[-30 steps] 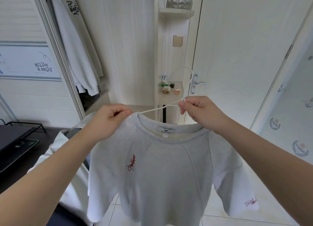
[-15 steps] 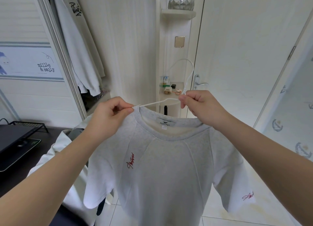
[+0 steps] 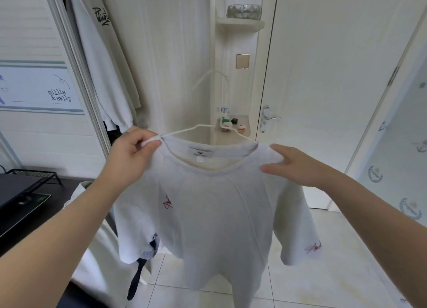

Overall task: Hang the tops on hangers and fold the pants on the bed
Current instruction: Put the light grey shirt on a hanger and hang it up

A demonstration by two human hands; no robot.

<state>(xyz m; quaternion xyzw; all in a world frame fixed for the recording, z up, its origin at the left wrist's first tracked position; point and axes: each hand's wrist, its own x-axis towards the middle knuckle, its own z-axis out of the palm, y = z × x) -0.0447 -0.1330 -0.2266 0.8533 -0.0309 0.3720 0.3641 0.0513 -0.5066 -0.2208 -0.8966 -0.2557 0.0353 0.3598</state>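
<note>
One pale grey T-shirt (image 3: 215,215), red script on chest and sleeve, on one white hanger (image 3: 184,130), mid-air before door (image 3: 323,76), left hand (image 3: 131,155) pinching shoulder, right hand (image 3: 293,167) straight-fingered, resting on opposite shoulder

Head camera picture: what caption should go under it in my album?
A left hand pinches one shoulder of a pale top on a white hanger; the right hand rests on the other.
</note>
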